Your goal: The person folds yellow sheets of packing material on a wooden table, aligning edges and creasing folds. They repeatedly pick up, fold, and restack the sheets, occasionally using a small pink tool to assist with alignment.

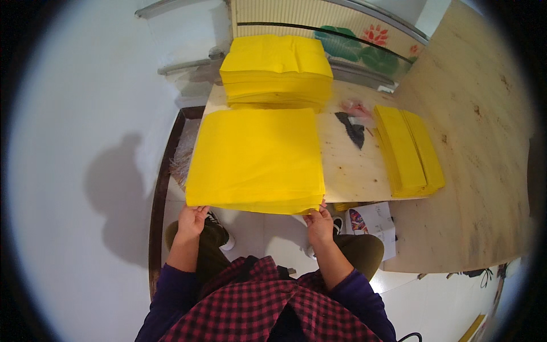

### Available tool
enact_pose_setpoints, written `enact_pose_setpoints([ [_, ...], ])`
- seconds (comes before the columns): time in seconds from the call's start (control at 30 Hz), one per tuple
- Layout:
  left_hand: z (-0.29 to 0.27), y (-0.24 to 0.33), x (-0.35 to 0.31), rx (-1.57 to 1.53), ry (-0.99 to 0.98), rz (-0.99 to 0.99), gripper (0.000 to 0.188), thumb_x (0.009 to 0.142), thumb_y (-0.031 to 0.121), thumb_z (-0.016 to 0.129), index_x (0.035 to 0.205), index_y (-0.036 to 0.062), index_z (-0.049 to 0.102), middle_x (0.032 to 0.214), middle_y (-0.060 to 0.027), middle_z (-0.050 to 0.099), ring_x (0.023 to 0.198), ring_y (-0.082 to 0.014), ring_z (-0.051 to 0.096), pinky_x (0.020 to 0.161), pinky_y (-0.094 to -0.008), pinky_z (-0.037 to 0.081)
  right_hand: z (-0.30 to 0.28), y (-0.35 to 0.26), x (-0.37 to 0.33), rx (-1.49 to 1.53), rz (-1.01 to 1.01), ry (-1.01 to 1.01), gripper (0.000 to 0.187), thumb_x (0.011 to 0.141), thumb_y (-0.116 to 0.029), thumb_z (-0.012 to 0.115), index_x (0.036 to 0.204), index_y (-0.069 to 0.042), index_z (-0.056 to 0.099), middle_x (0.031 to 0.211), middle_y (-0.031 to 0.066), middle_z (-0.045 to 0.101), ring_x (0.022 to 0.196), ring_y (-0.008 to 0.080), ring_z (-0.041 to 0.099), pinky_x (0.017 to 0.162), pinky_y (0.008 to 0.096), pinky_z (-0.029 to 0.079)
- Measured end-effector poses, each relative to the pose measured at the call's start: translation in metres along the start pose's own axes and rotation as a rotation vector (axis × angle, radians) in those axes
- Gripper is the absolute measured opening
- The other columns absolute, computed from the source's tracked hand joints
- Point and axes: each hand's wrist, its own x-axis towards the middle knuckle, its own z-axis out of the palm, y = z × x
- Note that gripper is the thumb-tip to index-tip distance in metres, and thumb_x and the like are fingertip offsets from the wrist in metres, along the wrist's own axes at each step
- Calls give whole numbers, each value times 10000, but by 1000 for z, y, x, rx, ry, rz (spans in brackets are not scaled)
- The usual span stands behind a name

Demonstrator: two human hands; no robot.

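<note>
A wide, flat pile of yellow fabric-like sheets point(256, 154) lies in front of me, its near edge hanging slightly past the table edge. At its near left corner, my left hand point(192, 220) pinches the yellow sheet edge between thumb and fingers. My right hand point(319, 224) grips the near right corner in the same way, with fingertips partly under the edge. Whether I hold one layer or several cannot be made out. Behind this pile stands a taller stack of yellow sheets point(277, 62).
Two narrow folded yellow stacks point(407, 151) sit at the right of the wooden table point(350, 176). A dark grey scrap point(352, 131) and a crumpled pinkish plastic piece point(358, 108) lie between. A larger plywood board point(473, 171) adjoins on the right. Below is a white printed box point(376, 228).
</note>
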Motion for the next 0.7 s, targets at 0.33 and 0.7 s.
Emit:
enact_pose_setpoints([
  [0.33,-29,10,-2,-39,-175,-23,114,979,75,536,1069,38,595,919,-8,617,810,-146,593,1024,-380,482,-41,-21,-6,-114,-105,134,224,945,-39,636,1148,-69,548,970,50,620,835,178,634,750,318,534],
  [0.7,-30,58,-61,1183,196,769,402,1006,51,491,1403,-10,501,1422,-155,538,1328,-282,495,1136,-391,350,-50,-153,150,-755,-639,170,606,870,-117,756,1389,-11,461,1277,166,560,1083,240,606,856,348,537],
])
